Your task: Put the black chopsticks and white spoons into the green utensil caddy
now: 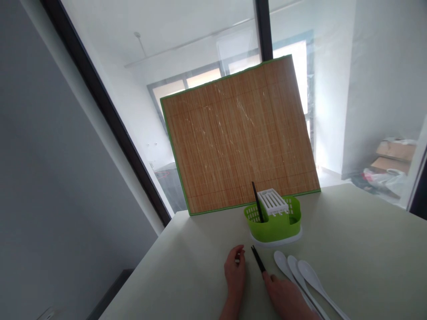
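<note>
My right hand (283, 293) is closed around black chopsticks (258, 258), whose far ends point up and left over the table. To its left, my left hand (235, 271) is loosely curled, a gap between thumb and fingers, and I see nothing held in it. Beyond both hands stands a green utensil caddy (275, 231) with pierced sides, a white base and a white slotted top (273, 201). A black chopstick (257, 202) leans upright in its left compartment. Right of my right hand, three white spoons (310, 273) lie side by side, their handles running toward me.
A bamboo mat (240, 138) with green edging leans against the glass behind the pale table (360, 249). Dark window frames (110, 111) divide the glass. Cardboard (395, 155) and plastic bags lie beyond it at the right.
</note>
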A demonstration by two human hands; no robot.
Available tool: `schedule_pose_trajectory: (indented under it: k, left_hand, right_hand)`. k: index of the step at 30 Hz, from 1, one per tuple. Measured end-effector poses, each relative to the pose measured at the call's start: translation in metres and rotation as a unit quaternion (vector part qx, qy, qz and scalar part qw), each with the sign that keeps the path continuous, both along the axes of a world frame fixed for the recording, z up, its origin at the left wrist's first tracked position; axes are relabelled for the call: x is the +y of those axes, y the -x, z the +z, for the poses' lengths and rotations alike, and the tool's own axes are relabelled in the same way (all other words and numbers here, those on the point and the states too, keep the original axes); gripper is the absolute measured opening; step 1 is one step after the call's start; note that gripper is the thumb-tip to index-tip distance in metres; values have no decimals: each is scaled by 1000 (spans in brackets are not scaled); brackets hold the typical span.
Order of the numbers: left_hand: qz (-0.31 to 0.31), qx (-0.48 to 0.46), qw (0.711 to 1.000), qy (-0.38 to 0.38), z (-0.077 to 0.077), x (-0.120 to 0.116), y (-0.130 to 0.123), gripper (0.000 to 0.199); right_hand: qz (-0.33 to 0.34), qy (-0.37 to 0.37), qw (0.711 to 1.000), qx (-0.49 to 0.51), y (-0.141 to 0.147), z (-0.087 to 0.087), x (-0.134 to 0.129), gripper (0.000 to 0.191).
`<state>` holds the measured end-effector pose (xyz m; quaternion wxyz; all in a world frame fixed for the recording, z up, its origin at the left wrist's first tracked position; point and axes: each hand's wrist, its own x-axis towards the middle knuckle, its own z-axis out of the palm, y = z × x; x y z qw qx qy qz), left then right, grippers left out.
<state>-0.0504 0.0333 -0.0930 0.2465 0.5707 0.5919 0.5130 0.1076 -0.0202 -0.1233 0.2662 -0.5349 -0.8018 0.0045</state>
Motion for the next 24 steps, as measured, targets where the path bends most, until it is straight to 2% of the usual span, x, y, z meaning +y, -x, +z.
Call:
schedule_pose_trajectory:
  k: [3,5,8,12,15,19,21,24]
  left_hand:
    - [9,-4,1000,4,2,-1,0,32]
    - [12,-14,1000,3,2,-1,0,33]
    - [6,-21,1000,-3,1,-1,-1,34]
    - [5,-12,1000,-12,0,-1,-1,32]
    - [14,-23,1000,-14,3,-1,1,34]
    - [17,-64,998,18,10,-1,0,39]
    - [-22,-82,994,66,12,-2,-6,41]
    - [-138,-125,973,138,14,-8,-22,44]
  right_hand:
    - [-21,46,996,-74,-3,19,-6,47]
    - [-12,56,996,-66,-5,28,-9,44]
    - [-1,72,995,-71,-7,35,-10,40]
    - [-21,72,990,-118,-7,39,-10,46]
    - [-34,78,992,-99,-9,43,-10,48]
    - [-35,110,993,-11,-18,47,-8,50]
    - [-13,103,993,47,-23,48,-6,53]
    - [42,87,987,125,-25,48,-2,56]
